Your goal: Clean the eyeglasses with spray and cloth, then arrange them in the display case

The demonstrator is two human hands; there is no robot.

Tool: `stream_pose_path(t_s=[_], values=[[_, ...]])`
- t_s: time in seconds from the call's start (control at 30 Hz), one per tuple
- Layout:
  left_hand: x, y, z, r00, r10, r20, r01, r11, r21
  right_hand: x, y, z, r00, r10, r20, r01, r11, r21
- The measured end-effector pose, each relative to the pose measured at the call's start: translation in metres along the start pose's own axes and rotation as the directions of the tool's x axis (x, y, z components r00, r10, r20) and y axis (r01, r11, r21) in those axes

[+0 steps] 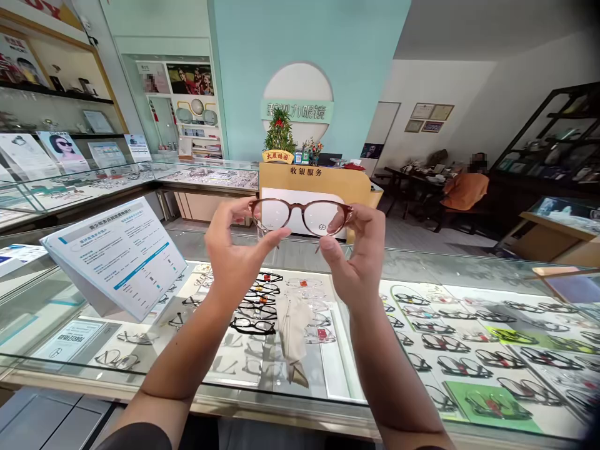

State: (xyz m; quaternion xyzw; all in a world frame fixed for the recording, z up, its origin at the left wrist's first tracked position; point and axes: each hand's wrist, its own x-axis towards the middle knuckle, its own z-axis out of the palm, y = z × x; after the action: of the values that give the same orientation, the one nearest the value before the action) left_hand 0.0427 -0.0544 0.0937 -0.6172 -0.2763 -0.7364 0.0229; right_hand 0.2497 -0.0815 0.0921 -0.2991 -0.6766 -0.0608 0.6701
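A pair of eyeglasses (297,205) with a brown, partly see-through frame is held up level above the glass counter, lenses upright. My left hand (234,240) grips its left side, thumb near the lower rim and fingers behind. On the other side, my right hand (359,250) pinches the right end, its thumb below the right lens. That lens carries a small printed mark. Below the hands, a beige cloth (293,322) lies on the counter top. Black-framed glasses (253,325) and clear-framed ones show around it.
The glass display counter (187,409) spans the front, with several rows of glasses (464,365) at the right. A white tent-shaped sign (117,262) stands at the left. Behind is a wooden cashier desk (365,181) with a plant (280,134). A person in orange (465,189) sits far right.
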Motion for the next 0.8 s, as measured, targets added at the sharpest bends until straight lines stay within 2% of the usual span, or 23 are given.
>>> stream_pose_path(t_s=[0.1,0.23,0.43,0.63,0.8], values=[[-0.001,-0.001,-0.004,0.999,0.012,0.033,-0.013,0.999,0.035,-0.001,0.002,-0.006,0.999,-0.03,0.037,0.033,0.998,-0.062],[-0.002,-0.002,-0.005,0.998,0.028,0.052,-0.032,0.996,0.079,-0.001,0.0,-0.015,0.997,0.008,0.072,0.001,0.992,-0.129],[-0.003,0.002,-0.009,0.997,0.029,0.075,-0.036,0.995,0.092,0.002,-0.011,-0.026,0.988,0.039,0.149,-0.021,0.993,-0.119],[-0.003,0.011,-0.012,0.991,0.0,0.131,-0.008,0.998,0.057,0.004,-0.018,-0.035,0.983,0.073,0.166,-0.053,0.991,-0.123],[0.0,0.014,-0.014,0.991,0.013,0.131,-0.019,0.999,0.049,0.007,-0.025,-0.038,0.976,0.1,0.192,-0.068,0.983,-0.169]])
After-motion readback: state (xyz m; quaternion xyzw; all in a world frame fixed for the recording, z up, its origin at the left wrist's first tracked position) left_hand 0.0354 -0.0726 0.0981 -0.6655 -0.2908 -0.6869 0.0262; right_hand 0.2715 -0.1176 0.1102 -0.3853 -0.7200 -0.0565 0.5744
